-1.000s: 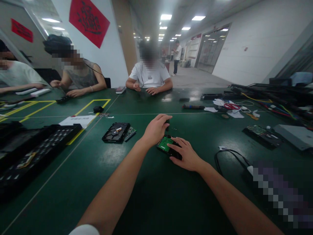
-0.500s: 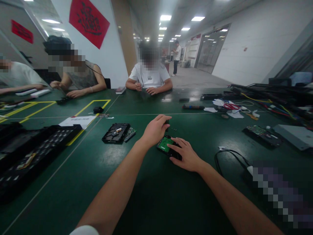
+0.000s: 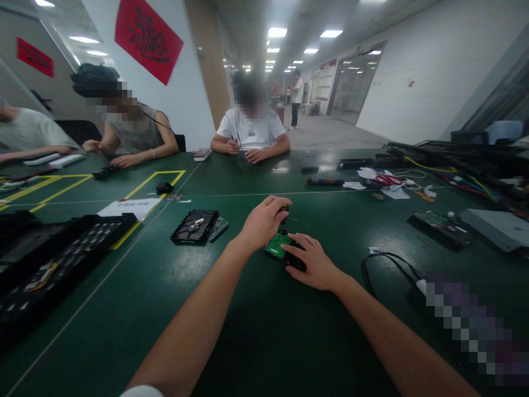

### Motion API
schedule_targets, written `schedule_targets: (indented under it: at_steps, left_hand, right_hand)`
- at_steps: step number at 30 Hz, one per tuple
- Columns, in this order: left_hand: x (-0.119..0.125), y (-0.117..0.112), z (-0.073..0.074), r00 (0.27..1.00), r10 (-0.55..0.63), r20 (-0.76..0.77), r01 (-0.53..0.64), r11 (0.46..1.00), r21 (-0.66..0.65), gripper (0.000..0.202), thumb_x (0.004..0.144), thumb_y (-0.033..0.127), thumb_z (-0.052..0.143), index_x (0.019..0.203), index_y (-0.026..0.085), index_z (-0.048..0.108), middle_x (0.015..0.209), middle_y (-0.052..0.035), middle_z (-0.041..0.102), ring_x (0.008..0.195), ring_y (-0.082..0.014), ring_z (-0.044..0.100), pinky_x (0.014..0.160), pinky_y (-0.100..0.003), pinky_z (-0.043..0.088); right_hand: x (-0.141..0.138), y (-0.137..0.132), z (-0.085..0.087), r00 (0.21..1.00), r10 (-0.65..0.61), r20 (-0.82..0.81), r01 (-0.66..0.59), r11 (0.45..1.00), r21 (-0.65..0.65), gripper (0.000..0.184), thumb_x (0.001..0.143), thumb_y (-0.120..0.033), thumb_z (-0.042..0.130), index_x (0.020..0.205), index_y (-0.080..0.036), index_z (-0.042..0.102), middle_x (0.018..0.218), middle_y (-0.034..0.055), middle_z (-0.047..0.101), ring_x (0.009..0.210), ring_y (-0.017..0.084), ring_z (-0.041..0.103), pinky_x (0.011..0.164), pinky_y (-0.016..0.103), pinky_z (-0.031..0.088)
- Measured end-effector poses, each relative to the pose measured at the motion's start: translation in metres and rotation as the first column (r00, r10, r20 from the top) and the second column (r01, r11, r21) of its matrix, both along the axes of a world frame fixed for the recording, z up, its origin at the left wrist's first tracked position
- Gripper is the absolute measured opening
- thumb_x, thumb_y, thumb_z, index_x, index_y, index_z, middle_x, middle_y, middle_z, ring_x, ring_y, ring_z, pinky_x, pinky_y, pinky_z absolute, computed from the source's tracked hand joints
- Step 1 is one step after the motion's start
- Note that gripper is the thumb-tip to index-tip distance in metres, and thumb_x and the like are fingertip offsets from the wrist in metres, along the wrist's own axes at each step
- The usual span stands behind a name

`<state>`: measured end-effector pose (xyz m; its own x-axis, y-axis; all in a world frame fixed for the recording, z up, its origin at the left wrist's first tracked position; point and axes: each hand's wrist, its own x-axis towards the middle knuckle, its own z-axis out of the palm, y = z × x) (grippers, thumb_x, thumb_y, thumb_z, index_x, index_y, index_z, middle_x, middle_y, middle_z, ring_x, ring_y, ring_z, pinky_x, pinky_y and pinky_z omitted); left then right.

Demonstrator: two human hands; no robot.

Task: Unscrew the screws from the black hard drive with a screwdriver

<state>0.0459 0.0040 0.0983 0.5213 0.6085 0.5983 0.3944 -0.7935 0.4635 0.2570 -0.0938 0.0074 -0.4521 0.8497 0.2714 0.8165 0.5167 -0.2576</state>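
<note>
A hard drive [image 3: 276,247] lies on the green table in front of me, its green circuit board facing up. My right hand [image 3: 312,259] holds it from the right, fingers across its top and thumb at the near edge. Just beyond the drive's far left corner, my left hand [image 3: 266,220] is closed on a short dark object [image 3: 285,208] with a yellow mark; the fingers hide most of it. Tiny loose pieces [image 3: 294,220], perhaps screws, lie beside that hand. To the left sit another hard drive [image 3: 194,227] and a detached circuit board [image 3: 219,227].
A black slotted tray [image 3: 78,253] takes up the left side. On the right are a further drive [image 3: 440,229], a grey box [image 3: 496,229], a black cable [image 3: 366,270] and piled wires. A dark cylindrical tool [image 3: 324,181] lies farther back. Several people are across the table.
The yellow mark on the object in my left hand now shows between the fingers. The hands stay almost in place, and the view has shifted slightly.
</note>
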Motion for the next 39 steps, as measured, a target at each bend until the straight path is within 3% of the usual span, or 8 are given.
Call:
schedule_targets:
  at_steps: [5,13,20,29,36,39]
  left_hand:
    - [0.0005,0.0025,-0.0011,0.994,-0.097,0.049,0.094,0.994,0.052,0.038,0.102,0.008,0.05,0.133,0.022,0.066,0.131,-0.0086,0.068,0.12,-0.0205,0.066,0.104,-0.037,0.055]
    - [0.0008,0.0001,-0.0028,0.996,0.047,0.072,-0.051,0.997,0.051,0.025,0.096,0.022,0.071,0.121,0.021,0.072,0.113,-0.007,0.068,0.102,-0.0203,0.068,0.094,-0.037,0.057]
    - [0.0008,0.0004,-0.0005,0.993,-0.064,0.098,0.058,0.996,0.065,0.034,0.101,0.01,0.058,0.13,0.021,0.069,0.125,-0.0079,0.071,0.113,-0.0189,0.068,0.101,-0.035,0.055]
    - [0.0011,-0.0022,-0.0007,0.996,0.014,0.085,-0.014,1.0,-0.001,0.022,0.098,0.025,0.069,0.119,0.023,0.073,0.111,-0.006,0.066,0.094,-0.0167,0.068,0.09,-0.034,0.058]
    - [0.0011,-0.0026,0.0007,0.988,-0.098,0.121,0.111,0.988,-0.107,0.032,0.098,0.014,0.062,0.129,0.023,0.069,0.124,-0.0065,0.073,0.109,-0.0191,0.07,0.094,-0.035,0.058]
    - [0.0012,-0.0017,-0.0007,0.989,-0.058,0.14,0.074,0.991,-0.112,0.027,0.096,0.015,0.066,0.122,0.022,0.07,0.119,-0.0062,0.074,0.103,-0.0187,0.071,0.089,-0.034,0.059]
  right_hand:
    - [-0.0006,-0.0002,0.0005,1.0,-0.001,-0.002,0.001,1.0,0.004,0.062,0.094,-0.045,0.071,0.153,-0.033,0.055,0.166,0.0107,0.041,0.153,0.039,0.035,0.121,0.064,0.033]
    - [0.0002,0.0,-0.0009,1.0,0.007,-0.012,-0.007,1.0,0.017,0.062,0.094,-0.045,0.071,0.152,-0.033,0.055,0.167,0.0112,0.04,0.153,0.039,0.035,0.121,0.065,0.031]
    - [0.0004,0.0,0.0,1.0,0.007,-0.006,-0.007,1.0,0.01,0.062,0.094,-0.046,0.07,0.153,-0.034,0.054,0.167,0.0102,0.04,0.153,0.039,0.035,0.121,0.065,0.032]
    - [-0.0001,-0.0002,-0.001,1.0,0.009,-0.02,-0.008,0.999,0.036,0.062,0.094,-0.044,0.071,0.153,-0.035,0.054,0.166,0.0099,0.041,0.153,0.04,0.035,0.119,0.066,0.032]
    - [-0.0004,0.0003,-0.0006,1.0,0.002,-0.004,-0.002,1.0,0.009,0.063,0.093,-0.045,0.072,0.153,-0.034,0.055,0.166,0.0108,0.04,0.153,0.04,0.034,0.119,0.065,0.033]
    - [-0.0005,0.0002,-0.0006,1.0,0.003,-0.003,-0.003,1.0,0.01,0.063,0.094,-0.046,0.071,0.153,-0.033,0.055,0.167,0.011,0.039,0.153,0.04,0.034,0.12,0.065,0.032]
